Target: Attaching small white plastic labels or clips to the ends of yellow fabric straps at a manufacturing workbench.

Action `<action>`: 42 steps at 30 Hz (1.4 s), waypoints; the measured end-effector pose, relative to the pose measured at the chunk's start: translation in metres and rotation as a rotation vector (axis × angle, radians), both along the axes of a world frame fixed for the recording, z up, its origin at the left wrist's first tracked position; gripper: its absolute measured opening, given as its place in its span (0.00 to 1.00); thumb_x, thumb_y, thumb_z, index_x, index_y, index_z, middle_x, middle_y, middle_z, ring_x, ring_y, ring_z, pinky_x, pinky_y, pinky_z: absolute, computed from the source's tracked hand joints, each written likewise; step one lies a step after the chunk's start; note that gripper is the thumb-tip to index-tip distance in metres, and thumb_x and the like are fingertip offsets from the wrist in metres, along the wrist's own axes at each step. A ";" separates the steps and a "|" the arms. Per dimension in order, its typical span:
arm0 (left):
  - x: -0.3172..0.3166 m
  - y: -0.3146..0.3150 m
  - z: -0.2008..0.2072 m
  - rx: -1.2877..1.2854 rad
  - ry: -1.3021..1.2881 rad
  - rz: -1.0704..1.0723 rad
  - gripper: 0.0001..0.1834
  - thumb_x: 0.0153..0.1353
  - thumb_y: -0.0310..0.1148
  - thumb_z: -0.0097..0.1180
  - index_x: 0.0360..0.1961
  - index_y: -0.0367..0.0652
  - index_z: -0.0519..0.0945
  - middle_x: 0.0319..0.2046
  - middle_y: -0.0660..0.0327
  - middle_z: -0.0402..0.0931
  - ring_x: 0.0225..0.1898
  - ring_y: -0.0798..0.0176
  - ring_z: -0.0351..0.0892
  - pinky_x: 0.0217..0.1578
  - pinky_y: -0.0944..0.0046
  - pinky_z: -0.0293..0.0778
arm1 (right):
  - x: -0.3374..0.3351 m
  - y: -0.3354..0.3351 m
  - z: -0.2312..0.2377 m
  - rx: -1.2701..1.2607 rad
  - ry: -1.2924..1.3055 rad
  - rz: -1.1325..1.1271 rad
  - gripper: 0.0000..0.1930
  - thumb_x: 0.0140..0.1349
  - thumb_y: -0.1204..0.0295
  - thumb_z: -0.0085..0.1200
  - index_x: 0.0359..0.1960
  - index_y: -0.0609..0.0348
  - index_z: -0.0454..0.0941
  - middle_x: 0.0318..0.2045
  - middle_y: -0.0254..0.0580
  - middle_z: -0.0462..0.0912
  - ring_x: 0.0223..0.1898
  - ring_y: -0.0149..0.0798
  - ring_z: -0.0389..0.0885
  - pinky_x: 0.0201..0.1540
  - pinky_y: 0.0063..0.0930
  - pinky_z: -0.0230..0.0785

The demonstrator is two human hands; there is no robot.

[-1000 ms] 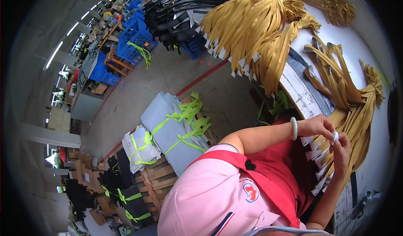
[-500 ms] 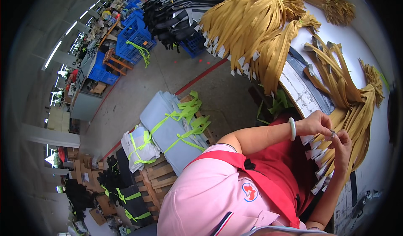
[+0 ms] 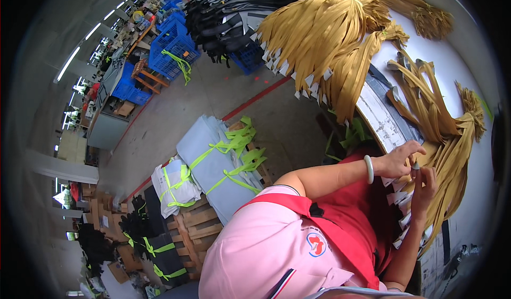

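Observation:
My left hand (image 3: pixel 395 162), with a pale bangle on the wrist, is raised over the bundle of tan straps (image 3: pixel 452 166). Its thumb and forefinger are spread apart and seem to hold nothing. Just beside it, my right hand (image 3: pixel 423 190) has its fingers pinched at a small grey piece (image 3: pixel 415 166), too small to name. Both hands are close together above the straps' white-tagged ends (image 3: pixel 396 198). More tan straps (image 3: pixel 426 99) with grey ends lie bent on the table just beyond.
Large bundles of tan straps (image 3: pixel 314 27) hang over the far table edge (image 3: pixel 380 110). Beyond them are stacked black pieces (image 3: pixel 229 33) and blue crates (image 3: pixel 173 49). To my left, light-blue sheets (image 3: pixel 205 152) tied with green strips lie on a wooden pallet (image 3: pixel 199 227).
The fingers of my left hand have parted from the small piece that both hands pinched before. My right hand has shifted slightly left, with the piece at its fingertips.

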State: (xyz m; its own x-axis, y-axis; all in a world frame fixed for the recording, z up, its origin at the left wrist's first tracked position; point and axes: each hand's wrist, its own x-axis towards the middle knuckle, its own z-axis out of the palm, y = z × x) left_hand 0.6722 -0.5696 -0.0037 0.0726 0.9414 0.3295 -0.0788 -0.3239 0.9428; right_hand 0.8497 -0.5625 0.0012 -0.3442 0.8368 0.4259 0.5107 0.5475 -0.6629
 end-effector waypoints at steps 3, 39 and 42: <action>-0.012 0.013 -0.022 -0.180 -0.030 -0.344 0.12 0.54 0.24 0.65 0.40 0.34 0.81 0.29 0.61 0.80 0.29 0.69 0.80 0.32 0.69 0.77 | 0.019 -0.001 0.000 -0.233 0.149 0.035 0.01 0.66 0.81 0.52 0.37 0.63 0.75 0.31 0.32 0.76 0.31 0.24 0.74 0.36 0.18 0.67; -0.025 -0.025 -0.023 0.047 0.409 -0.081 0.06 0.59 0.20 0.59 0.38 0.36 0.82 0.34 0.58 0.78 0.29 0.67 0.78 0.31 0.71 0.74 | 0.022 -0.020 0.013 -0.251 -0.155 0.038 0.08 0.62 0.72 0.58 0.40 0.61 0.77 0.32 0.40 0.78 0.32 0.38 0.79 0.38 0.29 0.72; -0.026 -0.023 -0.027 0.036 0.435 -0.038 0.05 0.62 0.20 0.58 0.38 0.35 0.82 0.36 0.61 0.79 0.33 0.71 0.77 0.35 0.73 0.73 | 0.009 -0.022 0.008 -0.200 -0.347 0.134 0.07 0.60 0.71 0.57 0.39 0.55 0.79 0.39 0.43 0.77 0.42 0.50 0.79 0.42 0.42 0.73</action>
